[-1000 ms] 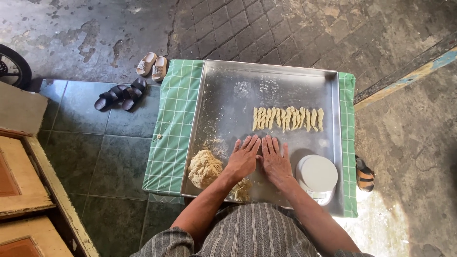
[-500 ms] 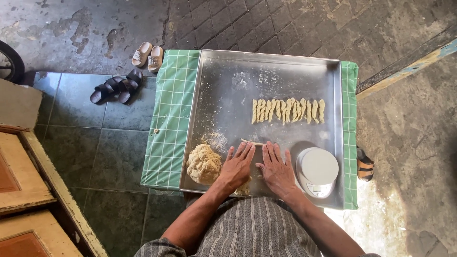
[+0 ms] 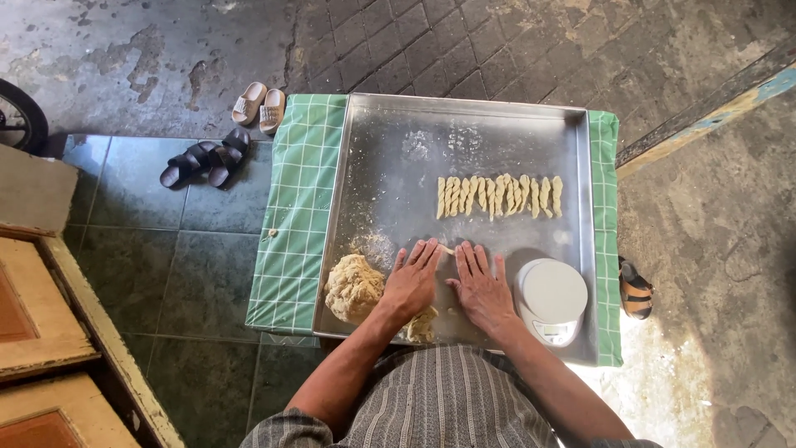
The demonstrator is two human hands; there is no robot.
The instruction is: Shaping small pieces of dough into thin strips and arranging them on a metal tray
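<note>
Dough lump point(image 3: 354, 287), rough and tan, sits at the metal tray's point(image 3: 398, 149) near-left edge. Left hand point(image 3: 412, 282) and right hand point(image 3: 481, 286) press flat, fingers spread, on a thin dough strip point(image 3: 446, 248). White round scale point(image 3: 551, 299) near-right; twisted pieces point(image 3: 499, 196) beyond.

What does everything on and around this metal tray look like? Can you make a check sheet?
Surface: metal tray dusted with flour, on a green checked cloth.
Job's things: thin dough roll under the palms; dough lump; row of twisted dough sticks.
Clutter: white kitchen scale; small dough bit.
Hands: left hand and right hand flat, fingers spread.
Cables: nothing seen.
Surroundings: beige sandals, dark sandals, striped sandal, wooden door.
</note>
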